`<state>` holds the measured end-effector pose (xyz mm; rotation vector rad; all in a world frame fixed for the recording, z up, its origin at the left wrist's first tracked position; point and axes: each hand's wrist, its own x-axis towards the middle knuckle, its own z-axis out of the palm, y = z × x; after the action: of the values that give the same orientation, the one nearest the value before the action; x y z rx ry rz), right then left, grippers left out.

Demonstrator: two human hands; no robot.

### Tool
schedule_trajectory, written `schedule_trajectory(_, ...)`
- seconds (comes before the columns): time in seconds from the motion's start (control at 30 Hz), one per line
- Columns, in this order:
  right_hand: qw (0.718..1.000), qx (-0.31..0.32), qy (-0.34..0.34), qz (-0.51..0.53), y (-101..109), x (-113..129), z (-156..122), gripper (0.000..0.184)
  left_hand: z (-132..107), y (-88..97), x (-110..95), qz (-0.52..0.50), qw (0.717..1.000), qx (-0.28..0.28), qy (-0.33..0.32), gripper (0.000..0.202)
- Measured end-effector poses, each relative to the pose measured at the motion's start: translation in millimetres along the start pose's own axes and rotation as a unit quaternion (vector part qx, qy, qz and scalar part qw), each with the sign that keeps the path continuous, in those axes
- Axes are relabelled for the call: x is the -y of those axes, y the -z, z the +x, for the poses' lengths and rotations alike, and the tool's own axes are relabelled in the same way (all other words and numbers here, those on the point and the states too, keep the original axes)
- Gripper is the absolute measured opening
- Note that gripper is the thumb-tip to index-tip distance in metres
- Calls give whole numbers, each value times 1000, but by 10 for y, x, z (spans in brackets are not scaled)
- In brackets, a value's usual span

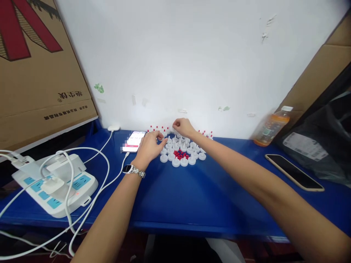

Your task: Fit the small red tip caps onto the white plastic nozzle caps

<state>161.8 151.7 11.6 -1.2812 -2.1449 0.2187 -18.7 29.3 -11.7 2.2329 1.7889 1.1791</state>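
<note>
White plastic nozzle caps (pixel 176 162), round at the base with a narrow spout, stand in a cluster on the blue table. Small red tips (pixel 181 155) lie in a pile among them. At the back, by the wall, a row of white caps has red tips on the spouts (pixel 157 128). My right hand (pixel 184 127) reaches over the back of the cluster, thumb and fingers pinched; what is between them is too small to make out. My left hand (pixel 151 145) rests at the cluster's left edge, thumb and forefinger apart, beside the nearest caps.
Left of my left hand lies a lit phone (pixel 133 141) on a charging cable. A white power strip (pixel 56 188) with looping cords takes up the left side. At right are a dark phone (pixel 294 171), an orange drink bottle (pixel 272 126) and a plastic bag (pixel 315 140). A white wall (pixel 192 65) rises behind.
</note>
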Motion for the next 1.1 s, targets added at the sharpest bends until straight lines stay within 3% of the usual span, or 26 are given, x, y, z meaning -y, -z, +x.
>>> schedule_trajectory(0.13, 990, 96, 44, -89, -169, -81, 163, 18, -9, -4, -23, 21, 999, 23, 10, 26)
schedule_trajectory(0.23, 986, 126, 50, -97, -216, -105, 220, 12, -15, -4, -54, 31, 999, 18, 20, 28)
schedule_trajectory(0.43, 988, 112, 36, -102, -307, -20, 326, 28, -21, 18, -60, 46, 998, -5, 52, 23)
schedule_trajectory(0.6, 989, 114, 26, -95, -457, 133, 341, 17, -29, 18, -29, 63, 996, 20, 55, 22)
schedule_trajectory(0.7, 992, 95, 20, -82, -418, 177, 287, 16, -30, 9, -16, 61, 996, 33, 56, 22)
schedule_trajectory(0.8, 999, 47, 16, -11, -265, 202, 127, 14, -39, -1, -22, 60, 997, 5, 40, 24)
schedule_trajectory(0.9, 990, 8, 15, 141, -82, 234, -179, 11, -59, -16, -69, 32, 999, -12, 17, 42)
schedule_trajectory(1.0, 964, 19, 20, 266, 56, 269, -585, 17, -78, -55, -161, -27, 999, 28, -11, 47)
schedule_trajectory(1.1, 965, 2, 13, 261, 136, 286, -955, 24, -91, -125, -278, -98, 990, 90, -50, 36)
